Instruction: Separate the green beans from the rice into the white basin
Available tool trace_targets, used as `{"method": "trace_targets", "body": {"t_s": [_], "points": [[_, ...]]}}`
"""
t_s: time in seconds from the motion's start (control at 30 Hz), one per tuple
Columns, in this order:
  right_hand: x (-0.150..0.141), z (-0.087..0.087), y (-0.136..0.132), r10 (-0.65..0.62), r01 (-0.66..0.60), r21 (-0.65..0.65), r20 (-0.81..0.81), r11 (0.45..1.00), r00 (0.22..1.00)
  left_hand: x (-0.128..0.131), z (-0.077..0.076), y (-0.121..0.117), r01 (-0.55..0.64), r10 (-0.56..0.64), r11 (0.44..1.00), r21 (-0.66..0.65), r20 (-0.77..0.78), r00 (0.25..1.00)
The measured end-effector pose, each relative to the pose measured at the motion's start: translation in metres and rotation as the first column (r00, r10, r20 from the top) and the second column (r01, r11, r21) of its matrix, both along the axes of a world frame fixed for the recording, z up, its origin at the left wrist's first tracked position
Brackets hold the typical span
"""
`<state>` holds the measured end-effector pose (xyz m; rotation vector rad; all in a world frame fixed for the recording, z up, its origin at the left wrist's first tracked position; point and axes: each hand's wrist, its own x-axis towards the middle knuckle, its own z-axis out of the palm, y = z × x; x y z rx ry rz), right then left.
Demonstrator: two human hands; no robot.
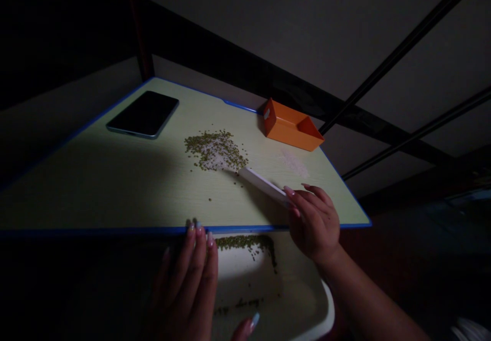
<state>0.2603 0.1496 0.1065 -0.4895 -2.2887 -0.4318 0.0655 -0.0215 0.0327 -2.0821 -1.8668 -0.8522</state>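
Note:
My right hand (pixel 315 222) pinches one end of a thin white strip (pixel 264 185) held at a slant over the table. The strip's far tip reaches the near right side of a pile of small green beans (pixel 207 146), which look like mung beans, mixed with fine white grains (pixel 218 159). At the table's front edge, my left hand (pixel 197 279) rests its fingertips, fingers stretched and thumb apart. Under that edge, partly behind my left hand, sits a white tub (pixel 303 300) with many green beans along its far inner side.
An orange open box (pixel 293 126) stands at the back right of the pale table (pixel 153 192), which has a blue rim. Near the box is a thin patch of white grains (pixel 294 163). A dark-screened tablet (pixel 143 114) lies at the back left. A wall (pixel 268 29) rises behind.

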Motion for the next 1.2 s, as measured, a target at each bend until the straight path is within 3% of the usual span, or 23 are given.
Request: {"method": "trace_targets", "body": {"t_s": [0.8,1.2], "points": [[-0.004,-0.002,0.012,0.018,-0.019,-0.004,-0.034,1.000,0.999,-0.002,0.000,0.000,0.004,-0.004,1.000,0.004,-0.013,1.000],[0.004,-0.001,0.001,0.065,-0.066,-0.039,-0.020,0.997,0.998,-0.002,0.002,-0.003,0.015,-0.015,1.000,0.006,0.006,1.000]]}}
